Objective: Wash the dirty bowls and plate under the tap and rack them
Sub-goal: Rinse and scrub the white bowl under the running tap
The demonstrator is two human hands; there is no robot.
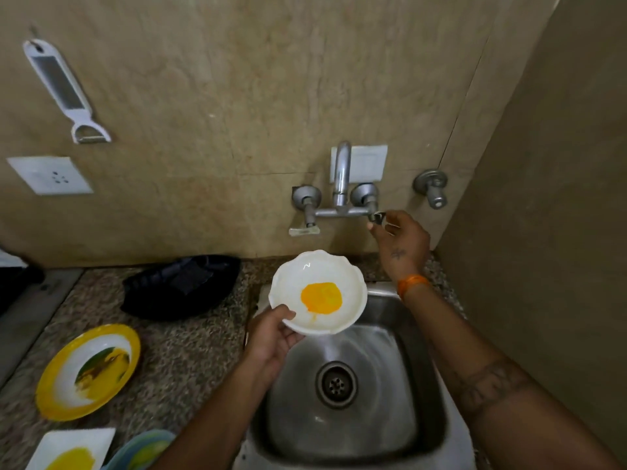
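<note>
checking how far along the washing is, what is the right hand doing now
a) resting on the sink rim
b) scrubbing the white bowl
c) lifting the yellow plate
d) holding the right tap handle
d: the right hand has its fingers on the right tap handle at the wall, while the left hand holds the white bowl with yellow residue over the sink.

Three bowls (one blue), one plate, one basket.
</note>
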